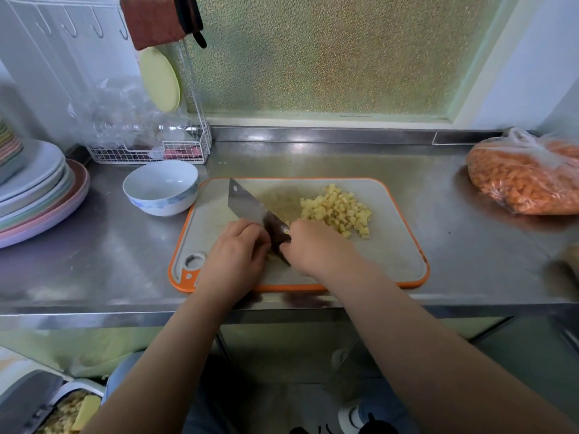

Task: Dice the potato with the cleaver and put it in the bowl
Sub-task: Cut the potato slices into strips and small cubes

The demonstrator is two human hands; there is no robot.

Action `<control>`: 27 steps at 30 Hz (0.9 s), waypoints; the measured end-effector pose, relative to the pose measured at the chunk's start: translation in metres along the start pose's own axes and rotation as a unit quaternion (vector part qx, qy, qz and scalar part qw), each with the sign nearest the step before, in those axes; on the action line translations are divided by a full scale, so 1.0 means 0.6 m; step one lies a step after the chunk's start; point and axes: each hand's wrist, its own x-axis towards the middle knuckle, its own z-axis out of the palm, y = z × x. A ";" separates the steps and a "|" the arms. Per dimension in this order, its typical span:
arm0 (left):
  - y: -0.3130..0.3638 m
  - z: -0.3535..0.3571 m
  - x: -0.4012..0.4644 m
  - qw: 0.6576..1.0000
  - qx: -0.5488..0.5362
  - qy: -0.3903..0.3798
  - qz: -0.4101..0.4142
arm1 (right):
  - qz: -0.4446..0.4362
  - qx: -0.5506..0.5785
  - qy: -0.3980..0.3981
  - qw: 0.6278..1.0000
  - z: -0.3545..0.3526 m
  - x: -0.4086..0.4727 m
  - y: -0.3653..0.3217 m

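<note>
The orange-rimmed cutting board [398, 245] lies on the steel counter [131, 264], its near edge close to the counter's front lip. To its left the board almost touches a white bowl [161, 187], which sits empty, with a stack of plates [40, 198] farther left. The right half of the board is bare, and the counter beyond runs open up to a bag of diced carrot [526, 180]. On the board's far right of centre sits a heap of diced potato [336, 211], pale yellow cubes of roughly even cut. The right hand [313, 245] is wrapped around the handle of the cleaver [247, 203], blade angled toward the bowl. The left hand [238, 249] is curled against the blade's near side, perhaps over a small potato piece; its fingertips are hidden
</note>
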 end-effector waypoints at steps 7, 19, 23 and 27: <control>0.002 -0.008 -0.007 1.000 -0.012 0.027 -0.004 | -0.023 0.012 0.044 0.999 -0.013 -0.014 0.016; 0.009 -0.014 -0.011 1.000 0.009 0.019 -0.013 | -0.045 -0.023 0.024 0.998 -0.030 -0.037 -0.009; 0.010 -0.014 -0.010 0.999 0.013 0.012 -0.032 | -0.027 -0.015 -0.004 1.000 -0.032 -0.036 -0.018; 0.008 -0.013 -0.008 0.999 0.010 0.005 -0.053 | -0.015 -0.016 -0.004 1.000 -0.026 -0.030 -0.024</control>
